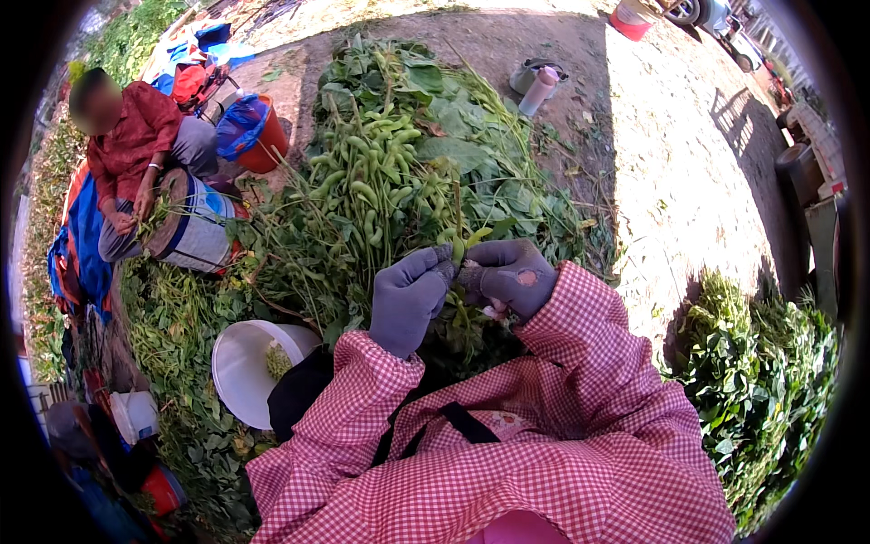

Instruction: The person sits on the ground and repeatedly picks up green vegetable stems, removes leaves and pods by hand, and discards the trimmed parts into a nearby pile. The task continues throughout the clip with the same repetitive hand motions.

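My left hand, in a worn grey glove, has its fingertips closed at a green bean stem with pods. Close on its right, my right hand grips the same plant; its glove has a hole on the back. Between the fingertips green bean pods show, and a bare brown stem stands up from them. Beyond both hands lies a big heap of uprooted bean plants with plump pods. A white plastic bucket, tipped toward me with some pods inside, is left of my left hand.
At the left a person in a red shirt sits beside a large upturned bucket. An orange bucket with a blue bag stands behind. A pink bottle is at the back. Leafy plants lie to the right, and another person is lower left.
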Motion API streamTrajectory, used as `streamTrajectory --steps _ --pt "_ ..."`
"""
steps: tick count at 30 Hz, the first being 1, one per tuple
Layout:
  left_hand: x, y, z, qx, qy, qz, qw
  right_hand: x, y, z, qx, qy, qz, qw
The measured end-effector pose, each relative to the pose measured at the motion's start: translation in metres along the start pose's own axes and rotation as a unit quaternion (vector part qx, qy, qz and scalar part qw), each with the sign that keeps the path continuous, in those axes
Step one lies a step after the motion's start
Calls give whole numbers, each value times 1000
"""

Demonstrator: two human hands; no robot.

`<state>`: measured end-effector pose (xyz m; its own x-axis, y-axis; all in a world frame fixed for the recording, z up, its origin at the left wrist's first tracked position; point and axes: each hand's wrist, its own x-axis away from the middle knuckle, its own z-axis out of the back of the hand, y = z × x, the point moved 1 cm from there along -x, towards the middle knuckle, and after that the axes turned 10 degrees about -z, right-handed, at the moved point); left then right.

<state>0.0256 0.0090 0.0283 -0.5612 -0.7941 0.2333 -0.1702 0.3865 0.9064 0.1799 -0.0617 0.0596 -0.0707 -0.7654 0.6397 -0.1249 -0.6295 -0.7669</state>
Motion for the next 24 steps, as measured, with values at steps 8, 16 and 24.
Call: streamTrajectory --steps 8,16,24 --pt "-1 2 4 -383 -130 -352 844 5 -5 8 29 -50 28 998" --pt "1 7 1 -480 -134 -383 778 3 -6 3 109 -7 56 992" --pt "-6 16 3 -189 -91 -38 977 -6 -1 3 175 15 137 975"
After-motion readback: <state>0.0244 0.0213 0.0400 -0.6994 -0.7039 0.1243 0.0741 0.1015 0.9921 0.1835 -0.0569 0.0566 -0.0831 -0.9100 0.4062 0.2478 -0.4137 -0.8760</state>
